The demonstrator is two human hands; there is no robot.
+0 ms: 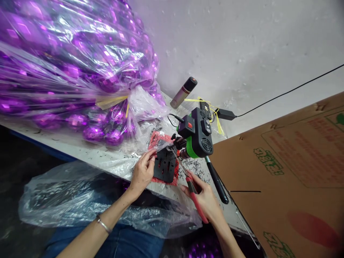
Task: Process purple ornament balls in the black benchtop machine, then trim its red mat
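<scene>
My left hand [143, 170] is closed in a pinch at the left edge of a black slotted base plate [165, 170]. What its fingertips hold is hard to make out; something clear and shiny shows beside them. In my right hand [205, 195] are red-handled long-nose pliers [198, 206]. Their thin jaws point up and left, under the head of a small black and green bench drill press [202, 134]. The jaw tips are close to the drill's chuck area, and whether they grip anything is unclear. A black lever handle [219, 182] sticks out right of my right hand.
A large clear bag of shiny purple balls [80, 71] fills the back left. A spray can [184, 93] stands by the wall. Black shavings [197, 168] litter the white table. A cardboard box [290, 172] borders the right; a clear plastic bag [70, 193] covers my lap.
</scene>
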